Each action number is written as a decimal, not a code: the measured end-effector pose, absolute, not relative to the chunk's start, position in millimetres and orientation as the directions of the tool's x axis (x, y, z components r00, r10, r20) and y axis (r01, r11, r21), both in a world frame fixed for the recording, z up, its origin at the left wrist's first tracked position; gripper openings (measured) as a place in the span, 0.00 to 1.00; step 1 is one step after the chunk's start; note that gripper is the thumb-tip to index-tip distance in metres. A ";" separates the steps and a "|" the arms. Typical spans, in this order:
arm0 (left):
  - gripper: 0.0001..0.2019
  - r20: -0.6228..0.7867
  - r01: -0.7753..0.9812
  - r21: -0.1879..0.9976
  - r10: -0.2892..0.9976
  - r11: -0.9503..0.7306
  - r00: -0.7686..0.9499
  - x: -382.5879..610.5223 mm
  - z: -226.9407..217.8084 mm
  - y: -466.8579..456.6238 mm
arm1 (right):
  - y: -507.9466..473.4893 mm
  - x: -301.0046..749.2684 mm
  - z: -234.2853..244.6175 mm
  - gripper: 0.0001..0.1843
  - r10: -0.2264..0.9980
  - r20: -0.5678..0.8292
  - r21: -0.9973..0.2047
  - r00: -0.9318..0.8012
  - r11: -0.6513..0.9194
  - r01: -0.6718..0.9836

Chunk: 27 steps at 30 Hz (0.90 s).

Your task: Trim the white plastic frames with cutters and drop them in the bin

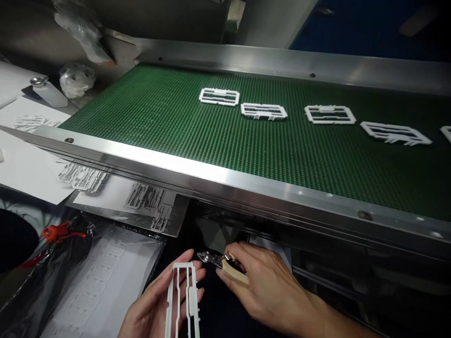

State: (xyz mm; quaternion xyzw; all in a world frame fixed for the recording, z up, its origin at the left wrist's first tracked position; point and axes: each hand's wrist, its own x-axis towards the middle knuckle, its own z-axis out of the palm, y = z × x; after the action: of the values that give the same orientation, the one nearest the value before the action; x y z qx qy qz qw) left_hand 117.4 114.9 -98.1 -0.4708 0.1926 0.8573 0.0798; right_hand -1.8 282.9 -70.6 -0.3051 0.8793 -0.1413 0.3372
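At the bottom middle, my left hand (150, 300) holds a white plastic frame (192, 300) upright, its slotted bars lying across the fingers. Small nubs stick out along the frame's right side. My right hand (266, 277) is wrapped round the cream-handled nippers (235, 273). Their metal jaws point left, close to the fingertips of my left hand and apart from the frame. The lower end of the frame runs out of view.
A green conveyor belt (158, 108) carries several white frames (219, 96) behind a metal rail (211, 171). Stacked frames (84, 176) lie below the rail at left. Red-handled pliers (61, 232) rest beside a plastic-covered sheet (102, 277). A white bottle (51, 91) stands at far left.
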 end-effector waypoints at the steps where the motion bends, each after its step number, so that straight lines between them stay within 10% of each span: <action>1: 0.14 -0.837 -0.273 0.243 -0.059 -0.931 -0.544 117.8 -103.4 113.6 | 283.6 -0.1 -71.2 0.11 -0.628 -0.508 -0.476 -0.590 0.775 -0.415; 11: 0.05 -0.732 -0.196 0.535 -0.334 -0.822 -0.594 120.9 -125.8 113.6 | 273.7 21.5 -70.9 0.13 -0.569 -0.651 -0.522 -0.502 0.816 -0.249; 27: 0.12 -0.609 -0.275 0.731 -0.416 -0.624 -0.675 126.0 -127.2 120.7 | 277.1 18.5 -69.5 0.16 -0.603 -0.626 -0.537 -0.495 0.793 -0.286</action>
State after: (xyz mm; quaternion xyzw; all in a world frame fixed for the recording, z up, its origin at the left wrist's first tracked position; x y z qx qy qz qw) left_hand 126.0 120.7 -127.2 -0.4005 0.4312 0.8073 -0.0435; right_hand 18.5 277.1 -69.5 -0.2631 0.8446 -0.1847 0.4282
